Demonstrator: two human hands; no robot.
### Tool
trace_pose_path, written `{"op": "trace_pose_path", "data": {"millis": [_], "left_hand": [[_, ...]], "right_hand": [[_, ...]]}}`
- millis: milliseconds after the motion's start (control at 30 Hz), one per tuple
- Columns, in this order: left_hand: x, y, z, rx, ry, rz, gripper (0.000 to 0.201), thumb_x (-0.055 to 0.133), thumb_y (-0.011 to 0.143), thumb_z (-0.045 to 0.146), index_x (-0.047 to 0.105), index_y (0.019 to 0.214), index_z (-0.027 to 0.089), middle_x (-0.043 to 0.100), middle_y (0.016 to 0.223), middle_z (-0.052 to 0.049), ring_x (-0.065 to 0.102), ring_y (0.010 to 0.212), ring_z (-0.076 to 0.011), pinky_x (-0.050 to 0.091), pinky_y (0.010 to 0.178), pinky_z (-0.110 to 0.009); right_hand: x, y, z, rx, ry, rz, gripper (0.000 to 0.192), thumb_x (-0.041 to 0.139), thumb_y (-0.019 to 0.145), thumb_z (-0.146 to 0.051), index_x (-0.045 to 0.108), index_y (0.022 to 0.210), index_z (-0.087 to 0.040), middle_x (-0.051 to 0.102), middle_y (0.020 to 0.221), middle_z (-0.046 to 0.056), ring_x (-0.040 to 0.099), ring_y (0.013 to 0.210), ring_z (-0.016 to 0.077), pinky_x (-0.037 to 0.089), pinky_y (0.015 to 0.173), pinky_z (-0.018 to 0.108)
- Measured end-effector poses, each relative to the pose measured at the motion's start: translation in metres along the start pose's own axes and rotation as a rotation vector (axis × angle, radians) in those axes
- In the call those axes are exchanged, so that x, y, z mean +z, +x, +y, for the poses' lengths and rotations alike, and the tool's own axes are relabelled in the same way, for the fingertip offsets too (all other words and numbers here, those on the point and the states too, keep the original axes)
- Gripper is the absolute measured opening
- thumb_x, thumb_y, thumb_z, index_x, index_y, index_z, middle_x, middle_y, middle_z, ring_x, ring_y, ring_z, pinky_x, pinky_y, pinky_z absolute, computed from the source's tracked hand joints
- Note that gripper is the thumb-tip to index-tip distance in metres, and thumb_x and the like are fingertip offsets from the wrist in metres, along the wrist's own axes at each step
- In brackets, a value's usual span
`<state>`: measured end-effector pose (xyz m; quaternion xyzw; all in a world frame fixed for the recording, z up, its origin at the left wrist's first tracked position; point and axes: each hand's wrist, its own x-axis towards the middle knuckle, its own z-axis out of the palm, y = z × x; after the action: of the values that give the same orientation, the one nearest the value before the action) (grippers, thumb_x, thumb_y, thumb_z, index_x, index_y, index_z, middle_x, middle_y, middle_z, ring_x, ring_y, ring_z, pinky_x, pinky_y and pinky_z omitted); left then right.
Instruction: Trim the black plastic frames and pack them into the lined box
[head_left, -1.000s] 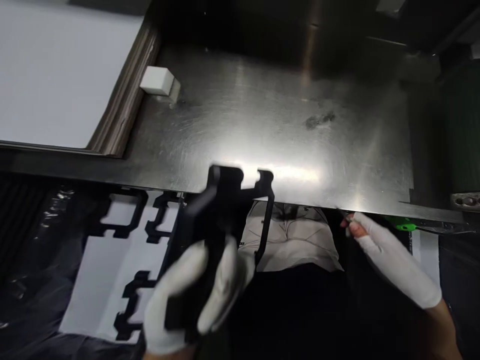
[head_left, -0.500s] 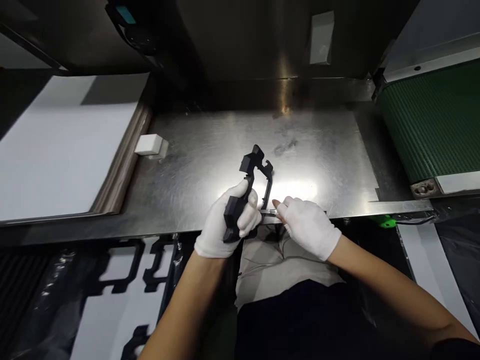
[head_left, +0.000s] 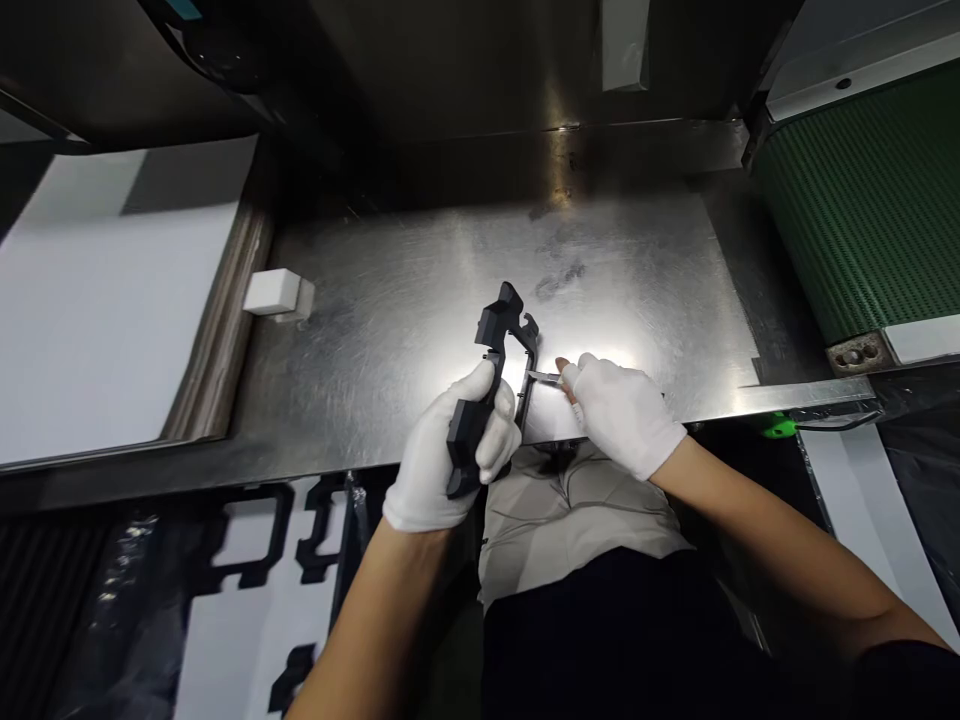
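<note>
A: Where is the frame [head_left: 469, 430], and how is it supported?
B: It is raised at centre, over the near edge of the bench [head_left: 375, 360]. The left hand [head_left: 435, 460] closes round its thick left side, thumb and fingers tight on it. Contact between frame and bench cannot be told.

A: And the right hand [head_left: 622, 420]?
B: It lies just right of the frame, fingers drawn narrow on a thin, pale tool [head_left: 546, 377], probably a blade. The tip points left and meets, or nearly meets, the frame's thin right bar; which of the two is too small to tell.

A: Which step is in hand?
B: Judged from the pose, tool work on the thin bar: left hand as clamp, right hand as guide.

A: What does the next move call for?
B: In our judgement, a steady left grip, a light tool angle along the bar, and left fingers clear of the tip. The bar looks slender and might flex under pressure.

A: What lies around?
B: Far left, a stack [head_left: 112, 300] of white sheets with a white block [head_left: 271, 292] just to its right; far right, a green belt [head_left: 862, 220]; near left, spare frames [head_left: 279, 535] below the bench edge.
</note>
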<state>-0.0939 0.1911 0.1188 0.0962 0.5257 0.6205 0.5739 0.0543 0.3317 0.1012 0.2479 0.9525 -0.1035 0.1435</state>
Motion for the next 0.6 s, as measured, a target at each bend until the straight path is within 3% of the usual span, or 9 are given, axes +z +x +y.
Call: {"op": "trace_pose_path", "data": {"millis": [200, 433, 600], "left_hand": [[0.005, 0.000, 0.000, -0.014, 0.012, 0.035, 0.053, 0.060, 0.119, 0.051, 0.071, 0.077, 0.019, 0.044, 0.039, 0.005, 0.037, 0.033, -0.0097, 0.035, 0.046, -0.022], [0.010, 0.000, -0.002, -0.011, 0.072, 0.004, 0.053, 0.068, 0.115, 0.058, 0.070, 0.079, 0.019, 0.046, 0.041, 0.006, 0.039, 0.034, -0.0086, 0.037, 0.046, -0.021], [0.011, -0.001, -0.002, -0.001, 0.088, 0.019, 0.053, 0.072, 0.113, 0.059, 0.069, 0.079, 0.020, 0.046, 0.041, 0.006, 0.040, 0.035, -0.0085, 0.038, 0.046, -0.021]], "right_hand": [[-0.002, -0.008, -0.005, -0.117, 0.025, -0.075, 0.041, 0.040, 0.129, -0.027, 0.076, 0.147, -0.019, 0.080, 0.124, 0.012, 0.079, 0.093, 0.0253, 0.051, 0.067, 0.036], [-0.004, -0.003, -0.004, -0.088, 0.036, -0.065, 0.034, 0.047, 0.127, -0.027, 0.079, 0.135, -0.017, 0.079, 0.115, 0.013, 0.079, 0.089, 0.0248, 0.051, 0.067, 0.033], [-0.011, -0.006, -0.003, 0.010, -0.005, 0.007, 0.042, 0.040, 0.125, -0.015, 0.075, 0.147, -0.016, 0.080, 0.123, 0.015, 0.081, 0.098, 0.0282, 0.055, 0.072, 0.035]]}}
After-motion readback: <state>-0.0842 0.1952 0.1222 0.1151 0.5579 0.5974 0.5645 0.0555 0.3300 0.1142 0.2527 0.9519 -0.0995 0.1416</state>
